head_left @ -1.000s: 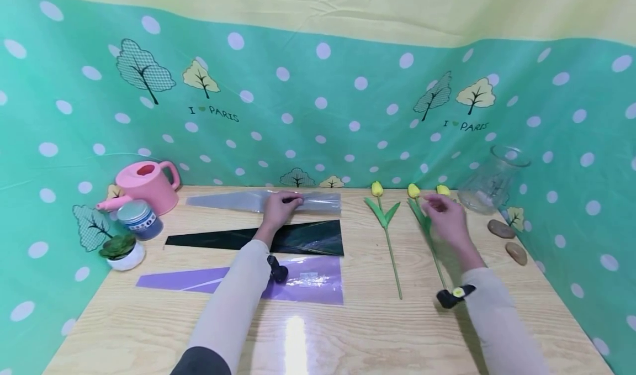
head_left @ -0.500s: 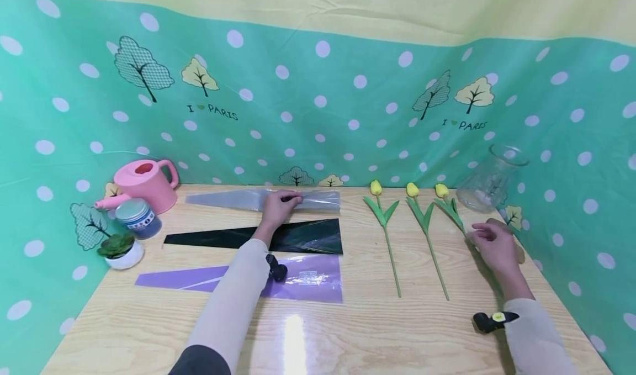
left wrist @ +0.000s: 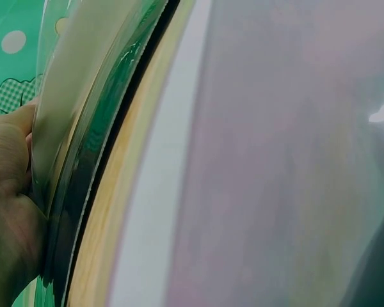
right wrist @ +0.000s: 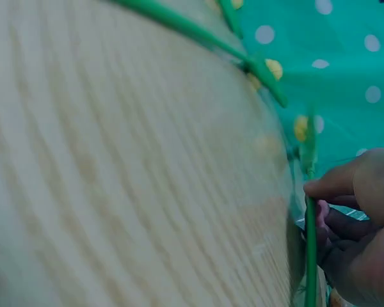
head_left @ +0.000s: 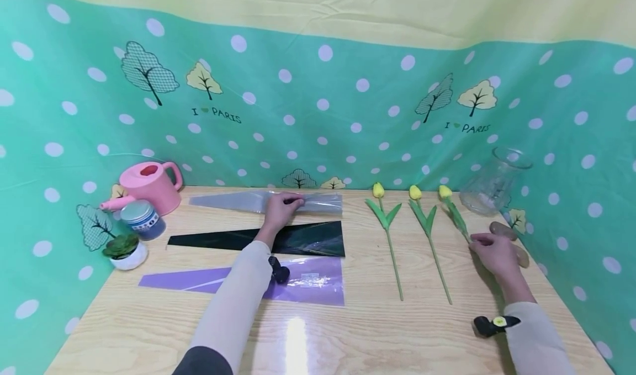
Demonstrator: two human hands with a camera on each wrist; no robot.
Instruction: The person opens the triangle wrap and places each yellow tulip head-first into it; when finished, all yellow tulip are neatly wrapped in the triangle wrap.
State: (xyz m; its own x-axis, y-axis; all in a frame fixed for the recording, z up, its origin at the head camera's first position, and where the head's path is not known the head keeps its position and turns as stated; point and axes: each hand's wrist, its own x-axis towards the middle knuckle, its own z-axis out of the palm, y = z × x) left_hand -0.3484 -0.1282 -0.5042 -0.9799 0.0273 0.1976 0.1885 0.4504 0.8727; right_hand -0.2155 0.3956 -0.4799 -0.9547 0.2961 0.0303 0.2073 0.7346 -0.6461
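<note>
My right hand (head_left: 497, 252) pinches the green stem of the rightmost yellow tulip (head_left: 458, 219). In the right wrist view, the thumb and fingers of this right hand (right wrist: 361, 220) close round the stem (right wrist: 311, 249). Two more yellow tulips, the middle one (head_left: 430, 237) and the left one (head_left: 389, 242), lie to its left, stems toward me. My left hand (head_left: 279, 210) is on a clear, greyish tapered plastic sleeve (head_left: 233, 200) at the back, thumb and forefinger brought together. The left wrist view shows the left hand (left wrist: 13, 192) beside the sleeve's edge, its fingertips hidden.
A black sleeve (head_left: 313, 238) and a purple sleeve (head_left: 318, 286) lie nearer me. At left stand a pink watering can (head_left: 155, 190), a blue jar (head_left: 144, 221) and a potted succulent (head_left: 130, 258). A glass vase (head_left: 489, 184) and two brown stones (head_left: 504, 231) are at right.
My right hand has moved from the middle tulip toward me and right to the rightmost tulip's stem, and that tulip has turned slightly. The left hand stays on the clear sleeve.
</note>
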